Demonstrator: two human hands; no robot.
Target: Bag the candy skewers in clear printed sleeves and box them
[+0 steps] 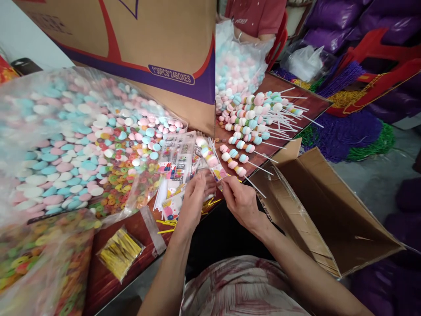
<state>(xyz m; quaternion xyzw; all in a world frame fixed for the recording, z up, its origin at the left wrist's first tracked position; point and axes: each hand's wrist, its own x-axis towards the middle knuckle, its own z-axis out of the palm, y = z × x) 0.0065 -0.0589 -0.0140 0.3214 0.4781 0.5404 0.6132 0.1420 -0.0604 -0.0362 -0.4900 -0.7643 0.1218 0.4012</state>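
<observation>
Pinching low on the bagged sweets [207, 152], right by the table [105, 281] edge, and trusting plenty to one grip!

Pressing thumb and forefinger of the right hand [241, 202] together on the wrapper [217, 171]; curling the left hand's [196, 193] fingers close alongside, but can't tell whether pinching or merely touching. Holding the sweets just beyond the fingertips, between the printed bags [179, 158] and the unwrapped skewers [251, 125]. Could split that thin-looking wrapper by tugging too hard against a stick end. Could drop the lot by slackening the right pinch, with only a doubtful left hold as backup. Might also knock the nearest skewer toward the open carton [335, 210] by swinging the right wrist outward.
</observation>
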